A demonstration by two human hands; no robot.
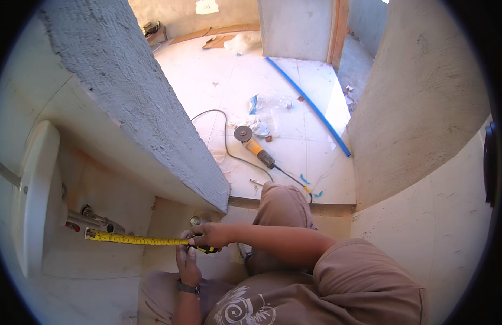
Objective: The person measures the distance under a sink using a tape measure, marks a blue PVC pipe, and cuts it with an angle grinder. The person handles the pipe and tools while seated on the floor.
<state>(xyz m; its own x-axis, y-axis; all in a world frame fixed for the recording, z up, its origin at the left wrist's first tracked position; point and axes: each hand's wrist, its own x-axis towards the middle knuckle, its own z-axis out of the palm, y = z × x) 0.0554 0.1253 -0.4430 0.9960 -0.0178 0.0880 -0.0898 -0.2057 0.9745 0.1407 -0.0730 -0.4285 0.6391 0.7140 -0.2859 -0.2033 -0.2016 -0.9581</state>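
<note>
The right forearm (278,244) reaches leftward across the scene, elbow bent at the right, its hand (212,235) closed with fingers curled. The left forearm (187,311) rises from the near edge; the left hand (187,264) points far, fingers near the right hand's fingertips.

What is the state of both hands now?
Left hand: at the tape measure; whether it grips cannot be told.
Right hand: closed, holding the tape measure.

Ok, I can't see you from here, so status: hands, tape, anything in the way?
Right hand holding tape measure. Left hand up beside it. Yellow blade out leftward. Pipe fittings near blade's tip, contact unclear.
</note>
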